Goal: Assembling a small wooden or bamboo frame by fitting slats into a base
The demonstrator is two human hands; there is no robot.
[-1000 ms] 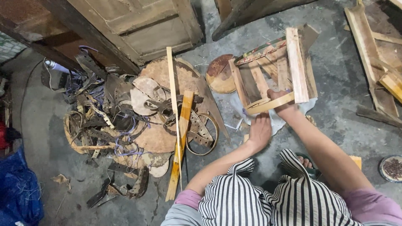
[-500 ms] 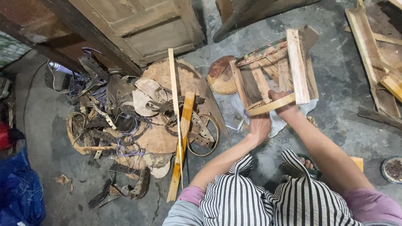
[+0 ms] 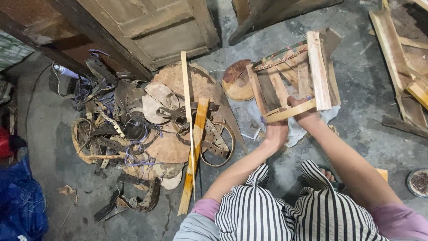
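Head view, left to right. Floor (image 3: 365,89) is grey concrete, cracked and stained, littered. Far left: blue bag (image 3: 18,201) at the lower edge, dark wooden beam (image 3: 89,44) running diagonally from the top left. Behind it, a weathered panelled door (image 3: 169,27) at the top. Left of centre: heap of curved bark strips and rings (image 3: 129,134) on flat round discs, purple cord mixed in. Two wooden slats (image 3: 191,147) lie lengthwise across the heap's right side, one thin, one wider. Round brown disc (image 3: 236,80) just beside the frame.

Centre right: wooden slatted frame (image 3: 294,80) stands tilted on the floor over a white cloth (image 3: 298,129). Left hand (image 3: 275,134) sits at the frame's lower left corner, fingers curled; can't tell if it's actually gripping. Right hand (image 3: 303,114) closed around the frame's curved bottom strip. Striped trousers (image 3: 290,205) in the foreground, pink sleeves.

Far right: loose planks (image 3: 401,76) stacked on the floor, small round dish (image 3: 419,182) at the edge.
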